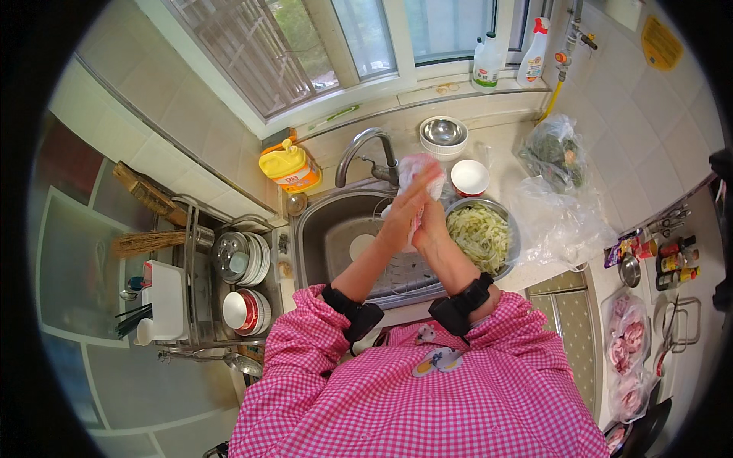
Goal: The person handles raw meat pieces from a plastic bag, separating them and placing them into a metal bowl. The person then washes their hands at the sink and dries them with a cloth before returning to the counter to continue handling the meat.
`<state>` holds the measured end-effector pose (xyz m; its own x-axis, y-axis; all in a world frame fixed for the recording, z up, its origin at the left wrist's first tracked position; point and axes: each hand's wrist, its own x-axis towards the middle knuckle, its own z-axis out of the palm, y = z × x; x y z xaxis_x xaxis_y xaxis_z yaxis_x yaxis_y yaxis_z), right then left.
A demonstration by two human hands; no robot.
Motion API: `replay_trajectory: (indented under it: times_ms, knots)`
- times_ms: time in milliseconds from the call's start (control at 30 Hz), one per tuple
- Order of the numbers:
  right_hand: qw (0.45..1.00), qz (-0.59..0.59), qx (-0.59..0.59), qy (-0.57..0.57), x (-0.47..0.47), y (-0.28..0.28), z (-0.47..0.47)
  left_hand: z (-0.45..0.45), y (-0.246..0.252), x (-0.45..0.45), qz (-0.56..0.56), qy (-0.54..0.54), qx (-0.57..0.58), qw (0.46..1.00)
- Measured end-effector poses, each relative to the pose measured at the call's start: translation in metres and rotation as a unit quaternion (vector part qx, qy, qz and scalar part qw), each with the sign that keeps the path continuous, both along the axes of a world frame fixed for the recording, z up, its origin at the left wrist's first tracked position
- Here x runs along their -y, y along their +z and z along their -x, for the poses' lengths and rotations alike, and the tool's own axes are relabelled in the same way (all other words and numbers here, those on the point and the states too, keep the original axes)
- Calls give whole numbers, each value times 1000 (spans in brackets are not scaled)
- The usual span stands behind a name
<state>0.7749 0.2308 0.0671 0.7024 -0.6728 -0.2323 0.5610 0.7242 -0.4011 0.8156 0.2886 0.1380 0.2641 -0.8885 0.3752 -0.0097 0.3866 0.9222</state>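
Above the right side of the sink, a white and pink cloth (pixel 422 172) is pressed between my two hands. My left hand (pixel 405 209) lies along it with fingers stretched out and blurred. My right hand (pixel 429 222) holds it from the other side, its fingers partly hidden behind the cloth and the left hand. Just right of my hands, a metal bowl (pixel 513 240) holds pale green shredded vegetable (pixel 478 235). The steel sink (pixel 338 229) is below, with a curved faucet (pixel 366 137) behind it. A white round item (pixel 362 248) lies in the basin.
A white and red bowl (pixel 469 176) and stacked bowls (pixel 444 137) stand behind the metal bowl. Plastic bags (pixel 555 223) cover the right counter. Left are a yellow detergent jug (pixel 291 167) and a dish rack (pixel 194 275) with plates. Bagged raw meat (pixel 627 343) lies far right.
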Motion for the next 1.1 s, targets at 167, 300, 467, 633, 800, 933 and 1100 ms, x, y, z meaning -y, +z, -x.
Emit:
replay_trajectory:
  times_ms: [167, 300, 467, 633, 800, 933, 1100]
  knots:
    - [970, -80, 206, 105, 9, 4, 7, -4, 3, -4, 50, -120, -227, 965]
    - [985, -52, 141, 82, 15, 32, 18, -16, 7, -8, 113, -140, -551, 815]
    - [997, -20, 14, 67, 6, 49, 7, -21, 6, -4, 89, -107, -516, 845]
    - [995, -46, 60, 70, 22, 46, 17, -26, 8, -9, 82, -202, -549, 807]
    - [992, -60, 70, 82, 20, 45, 11, -25, 4, -7, 30, -166, -514, 841]
    - [992, -71, 56, 93, 21, 53, 17, -26, 5, -8, -138, -2, -99, 985]
    - [995, -2, 15, 103, 8, 55, 17, -21, 5, -4, -183, 341, 716, 581]
